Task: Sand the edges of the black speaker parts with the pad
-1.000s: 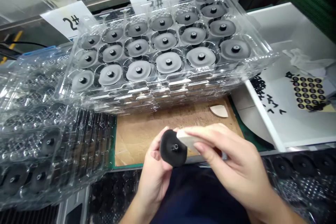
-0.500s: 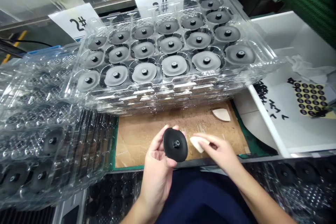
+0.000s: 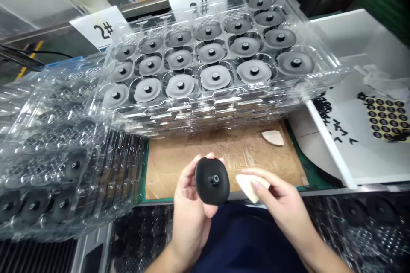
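My left hand [image 3: 188, 209] grips a black rounded disc with a short central post [image 3: 208, 190] by its edge, the post side turned toward me. Just to the right, my right hand [image 3: 282, 200] pinches a white wedge-shaped sponge [image 3: 251, 185] between thumb and fingers. The sponge's tip points at the disc, with a gap between them. Both hands are above the near edge of a brown cardboard sheet [image 3: 192, 158]. A second white wedge sponge [image 3: 273, 137] lies on the cardboard at its far right.
Behind the cardboard stands a stack of clear plastic trays [image 3: 221, 102] holding several similar discs. More clear trays [image 3: 70, 145] are piled on the left. On the right, a white bin [image 3: 361, 153] contains small black pieces and a sheet of round stickers [image 3: 389, 117].
My right hand and the sponge have moved slightly nearer and lower, showing more of the sponge. The disc has turned a little in my left hand. The whole view has shifted slightly.
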Tool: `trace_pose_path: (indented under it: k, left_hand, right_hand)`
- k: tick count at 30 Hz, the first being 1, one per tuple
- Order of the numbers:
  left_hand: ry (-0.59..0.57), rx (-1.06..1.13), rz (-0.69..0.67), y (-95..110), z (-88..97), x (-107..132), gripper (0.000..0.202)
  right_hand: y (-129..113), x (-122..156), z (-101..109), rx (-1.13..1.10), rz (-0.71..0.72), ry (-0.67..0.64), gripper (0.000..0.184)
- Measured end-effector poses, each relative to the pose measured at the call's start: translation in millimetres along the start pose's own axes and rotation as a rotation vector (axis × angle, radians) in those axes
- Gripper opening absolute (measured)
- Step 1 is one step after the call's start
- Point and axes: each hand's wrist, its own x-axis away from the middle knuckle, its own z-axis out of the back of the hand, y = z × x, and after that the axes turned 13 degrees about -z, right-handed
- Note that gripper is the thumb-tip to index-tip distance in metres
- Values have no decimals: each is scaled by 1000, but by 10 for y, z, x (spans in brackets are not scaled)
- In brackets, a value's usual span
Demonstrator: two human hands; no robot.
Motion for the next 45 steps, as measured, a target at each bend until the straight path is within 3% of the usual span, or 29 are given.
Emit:
trace_pose_path:
  k: [4,9,13,18,20,23,26,29,32,36,39,41,42,45]
  left_hand:
    - [6,21,83,-85,-69,60,63]
    - [-32,-41,103,-14,-6,47,64]
    - [34,-26,29,-18,76,-4,60]
    - [-45,-4,109,-67,13,-6,62]
    - [-58,34,129,-55,3,-13,64]
    - [-34,92,162,-32,34,-41,61]
    - [-39,143,193,-22,70,-65,54]
    - [-90,162,244,-23,67,-68,52]
    - [-124,188,264,-43,36,-46,46]
    - [-129,178,319,-98,55,-24,47]
    - [-122,124,372,-125,145,-44,60]
    - [-79,71,350,-133,194,-57,58]
    - [-72,49,340,-137,203,-58,54]
    - [-117,37,378,-136,165,-48,31]
  right_hand:
    - [-315,28,86,-15,171,104,19]
    - [-676,78,-133,62,572,62,30]
    - [-676,30,-241,188,475,-103,22]
    - [-718,-31,-242,64,610,70,24]
    - [-680,-12,-190,34,539,-16,23]
    - [-457,24,-90,-60,254,-171,18]
    - [-131,16,-24,-137,0,-144,19]
    - [29,-20,20,-87,-76,-72,24]
    - [-129,-31,46,-12,57,42,19]
    - [-543,-8,-15,66,440,123,24]
    - [-714,-36,-88,233,600,-131,23]
    - [-751,-82,-126,322,569,-323,22]
    - [-757,-109,-144,350,551,-351,22]
    - [-756,-164,-189,368,616,-105,27]
